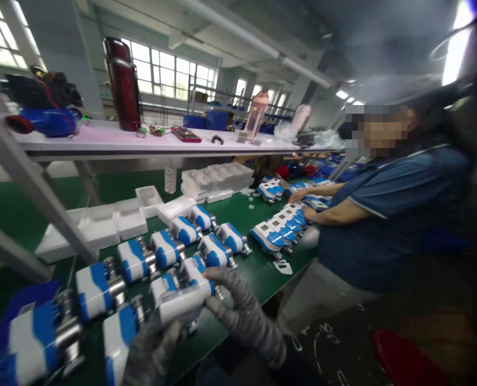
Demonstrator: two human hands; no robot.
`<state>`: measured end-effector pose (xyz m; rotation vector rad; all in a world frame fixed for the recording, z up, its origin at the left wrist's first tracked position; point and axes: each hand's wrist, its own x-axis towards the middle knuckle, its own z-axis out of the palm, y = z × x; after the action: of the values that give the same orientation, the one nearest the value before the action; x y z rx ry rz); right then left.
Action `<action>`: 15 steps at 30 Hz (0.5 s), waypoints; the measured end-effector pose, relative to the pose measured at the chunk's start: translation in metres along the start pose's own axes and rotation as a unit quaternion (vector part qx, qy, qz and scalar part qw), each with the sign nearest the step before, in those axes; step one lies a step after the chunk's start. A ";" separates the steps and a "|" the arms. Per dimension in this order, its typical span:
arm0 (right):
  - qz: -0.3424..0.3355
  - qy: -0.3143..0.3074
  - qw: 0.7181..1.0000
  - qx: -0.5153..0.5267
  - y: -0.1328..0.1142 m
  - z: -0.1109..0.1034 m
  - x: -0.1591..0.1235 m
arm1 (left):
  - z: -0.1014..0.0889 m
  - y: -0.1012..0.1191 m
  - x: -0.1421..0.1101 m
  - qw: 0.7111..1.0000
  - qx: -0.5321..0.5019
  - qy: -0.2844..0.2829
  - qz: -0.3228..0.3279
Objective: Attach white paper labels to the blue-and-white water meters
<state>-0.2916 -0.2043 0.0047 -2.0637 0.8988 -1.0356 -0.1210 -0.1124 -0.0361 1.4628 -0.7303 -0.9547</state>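
My left hand [154,346], in a grey knit glove, is closed on the near left end of a blue-and-white meter [184,304] at the bottom middle. My right hand [238,305], gloved alike, has its thumb and fingers around the right end of that meter. The meter is tilted with a white face toward me, and part of it is blurred. Around it on the green table [258,279], similar meters with metal pipe fittings stand in rows, such as one blue-and-white unit [96,289] to the left and another unit [216,250] just beyond.
White foam trays [132,220] and stacked foam blocks [218,179] lie along the back. Above runs a shelf [230,140] with a dark red flask [121,86] and a pink bottle [258,115]. To the right a co-worker [367,230] handles a row of meters [278,230].
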 end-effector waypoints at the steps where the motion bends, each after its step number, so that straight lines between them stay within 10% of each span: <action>1: -0.026 -0.004 0.999 -0.020 0.000 -0.005 -0.003 | 0.003 -0.002 0.001 0.999 -0.007 -0.042 -0.001; 4: -0.057 -0.012 0.997 -0.057 0.003 -0.010 -0.010 | 0.008 -0.007 0.000 0.993 -0.016 -0.113 -0.007; 15: 0.083 -0.122 0.988 0.048 -0.012 -0.007 0.015 | -0.014 -0.002 -0.026 0.997 0.061 -0.012 0.039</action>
<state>-0.2870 -0.2109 0.0233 -1.9482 0.8599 -0.7073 -0.1211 -0.0833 -0.0345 1.5199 -0.8704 -0.8829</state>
